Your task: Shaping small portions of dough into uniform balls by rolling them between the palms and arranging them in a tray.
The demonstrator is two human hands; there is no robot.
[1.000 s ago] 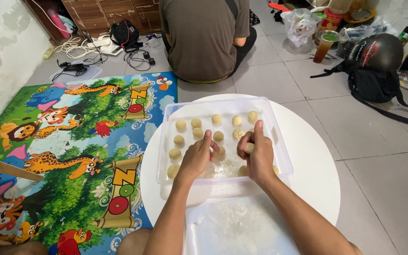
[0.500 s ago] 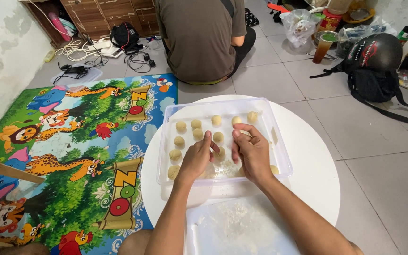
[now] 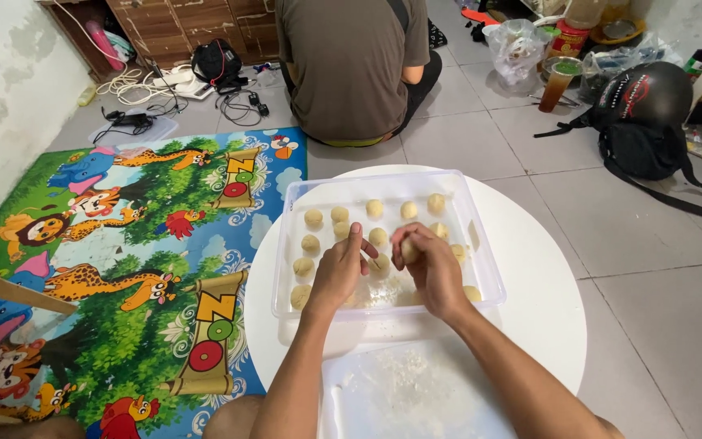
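the scene is evenly and softly lit, bright enough to read colours everywhere, with no hard shadows. the round white table is the brightest area and looks nearly washed out along its right edge. faint soft shadows sit under the hands inside the clear plastic tray. the helmet carries a small sheen. straight floor-tile lines bend slightly toward the frame's edges. focus is fairly sharp throughout.

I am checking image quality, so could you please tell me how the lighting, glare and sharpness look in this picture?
Head view: soft, even light with faint shadows; slight sheen on the clear tray; dough balls and both hands, left hand and right hand, fairly sharp; wide-angle bending at the edges.
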